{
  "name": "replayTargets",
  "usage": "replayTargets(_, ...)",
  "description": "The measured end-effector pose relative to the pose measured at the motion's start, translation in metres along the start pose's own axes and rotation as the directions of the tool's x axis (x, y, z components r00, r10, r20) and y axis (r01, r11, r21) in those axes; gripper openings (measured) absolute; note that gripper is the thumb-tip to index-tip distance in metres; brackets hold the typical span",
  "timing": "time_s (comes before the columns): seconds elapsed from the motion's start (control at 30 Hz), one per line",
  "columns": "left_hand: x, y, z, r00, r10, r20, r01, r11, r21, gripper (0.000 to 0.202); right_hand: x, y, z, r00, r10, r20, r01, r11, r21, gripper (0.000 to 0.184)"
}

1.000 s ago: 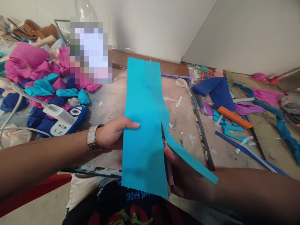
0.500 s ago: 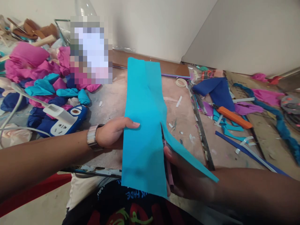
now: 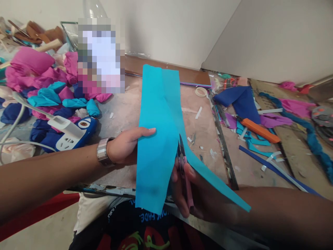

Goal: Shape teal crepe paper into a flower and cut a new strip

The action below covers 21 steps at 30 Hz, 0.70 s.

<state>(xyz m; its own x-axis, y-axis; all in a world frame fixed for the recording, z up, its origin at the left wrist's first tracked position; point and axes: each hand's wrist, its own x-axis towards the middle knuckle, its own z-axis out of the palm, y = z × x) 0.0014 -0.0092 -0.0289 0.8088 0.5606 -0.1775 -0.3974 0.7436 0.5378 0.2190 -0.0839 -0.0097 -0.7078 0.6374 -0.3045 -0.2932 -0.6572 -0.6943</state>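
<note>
A long turquoise sheet of thin fabric (image 3: 156,156) is held up over the table, with a slit running up from its lower edge. My left hand (image 3: 127,140), with a metal watch on its wrist, grips the left edge, thumb on top and fingers hidden behind. In the slit are the pink-handled thread snips (image 3: 186,177), their dark blades parted and pointing away from me. My right hand (image 3: 197,191) is closed around their handles. The cut strip (image 3: 218,178) hangs off to the right over that hand and forearm.
Pink, blue and turquoise fabric bundles (image 3: 47,76) crowd the left, beside a blue-and-white power strip (image 3: 75,135) with cables. An orange cutter (image 3: 261,130) lies among scraps at right. A tape roll (image 3: 201,92) sits behind the sheet. A pixelated patch hides part of the back left.
The snips' blades have come into clearer view and are parted. The sheet's lower right side has bent leftward, and the cut strip has slid slightly right and down.
</note>
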Motion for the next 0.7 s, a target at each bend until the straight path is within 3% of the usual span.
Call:
replayTargets(0.3, 0.0010, -0.0010, 0.0025, 0.999, 0.017, 0.044, -0.017, 1.000, 0.012, 0.036, 0.0007, -0.0045, 0.0038, 0.998, 0.030, -0.049, -0.031, 0.999, -0.018, 0.047)
replayTargets(0.53, -0.0015, 0.0021, 0.0036, 0.996, -0.073, 0.055, 0.063, 0.984, 0.166, 0.051, 0.0013, -0.0061, 0.0042, 0.998, 0.031, -0.046, -0.031, 1.000, 0.002, 0.043)
replayTargets(0.7, -0.0011, 0.0019, 0.0044, 0.995, -0.053, 0.083, 0.041, 0.989, 0.139, 0.049, 0.0004, -0.0056, 0.0025, 0.998, 0.047, -0.034, -0.046, 0.999, 0.026, 0.042)
